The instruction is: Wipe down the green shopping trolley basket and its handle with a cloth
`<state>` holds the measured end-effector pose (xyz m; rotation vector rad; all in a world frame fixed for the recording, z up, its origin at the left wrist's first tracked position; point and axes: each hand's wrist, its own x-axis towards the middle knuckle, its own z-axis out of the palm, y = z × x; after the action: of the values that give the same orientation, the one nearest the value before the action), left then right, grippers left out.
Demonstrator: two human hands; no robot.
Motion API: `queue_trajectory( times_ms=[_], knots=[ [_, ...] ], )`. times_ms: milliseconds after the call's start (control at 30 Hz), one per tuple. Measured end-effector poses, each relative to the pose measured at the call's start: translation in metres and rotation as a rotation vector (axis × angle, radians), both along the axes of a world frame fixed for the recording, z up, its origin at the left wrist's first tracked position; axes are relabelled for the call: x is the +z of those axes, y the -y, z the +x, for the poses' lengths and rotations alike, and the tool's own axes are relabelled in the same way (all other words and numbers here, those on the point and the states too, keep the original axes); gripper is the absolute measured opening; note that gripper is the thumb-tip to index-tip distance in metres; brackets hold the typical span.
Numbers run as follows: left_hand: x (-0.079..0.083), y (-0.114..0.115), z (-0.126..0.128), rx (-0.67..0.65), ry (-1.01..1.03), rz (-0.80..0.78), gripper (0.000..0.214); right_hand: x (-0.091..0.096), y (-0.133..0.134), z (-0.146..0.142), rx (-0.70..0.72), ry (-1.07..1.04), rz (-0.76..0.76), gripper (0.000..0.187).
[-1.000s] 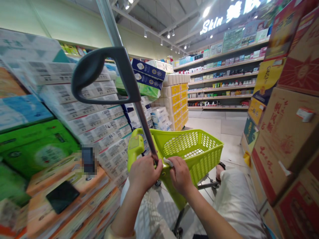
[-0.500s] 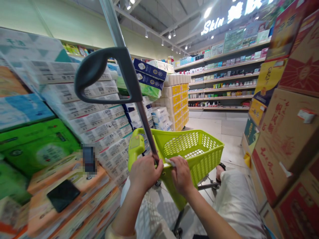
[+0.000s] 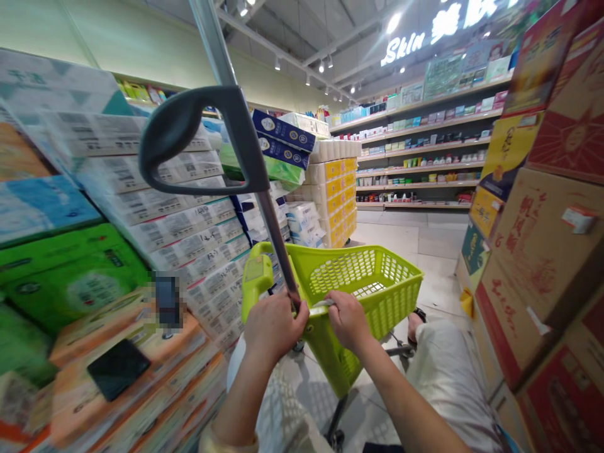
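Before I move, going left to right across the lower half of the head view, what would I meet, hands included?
Flat black object, left hand, white cloth or tissue, right hand, foot, brown cardboard box.

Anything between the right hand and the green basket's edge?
Only the white wipe, held in the right hand; nothing else visible stands between it and the basket. The pole is off to the side, at the left hand.
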<state>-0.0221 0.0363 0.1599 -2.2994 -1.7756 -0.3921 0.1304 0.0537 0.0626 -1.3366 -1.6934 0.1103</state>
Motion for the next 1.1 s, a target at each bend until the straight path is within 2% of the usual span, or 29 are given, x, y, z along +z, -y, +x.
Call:
queue_trajectory(
  times_ms=[233, 467, 667, 767, 900, 967, 1100],
  knots=[
    [-0.001, -0.001, 0.000, -0.011, -0.006, 0.020, 0.033, 0.018, 0.009, -0.025, 0.105, 0.041, 0.040, 0.018],
    [-0.001, -0.002, 0.000, -0.004, -0.012, 0.016, 0.035, 0.001, -0.003, 0.000, -0.059, 0.015, -0.035, 0.020],
    [0.000, -0.002, 0.001, -0.008, -0.011, 0.022, 0.034, 0.010, 0.007, -0.028, 0.056, -0.014, 0.089, 0.020],
    [0.001, -0.003, 0.001, -0.002, -0.029, 0.002, 0.037, 0.003, 0.007, -0.023, 0.102, -0.008, 0.133, 0.022],
    [0.002, -0.004, 0.002, 0.025, -0.030, -0.014, 0.040, -0.012, 0.000, 0.007, 0.012, -0.026, 0.116, 0.026],
    [0.002, -0.006, 0.003, 0.033, -0.027, -0.014, 0.040, -0.014, -0.002, 0.013, -0.043, -0.043, 0.082, 0.027],
    [0.003, -0.009, 0.004, 0.030, -0.013, -0.026, 0.041, -0.006, 0.003, -0.011, -0.015, -0.068, 0.089, 0.027]
  ],
)
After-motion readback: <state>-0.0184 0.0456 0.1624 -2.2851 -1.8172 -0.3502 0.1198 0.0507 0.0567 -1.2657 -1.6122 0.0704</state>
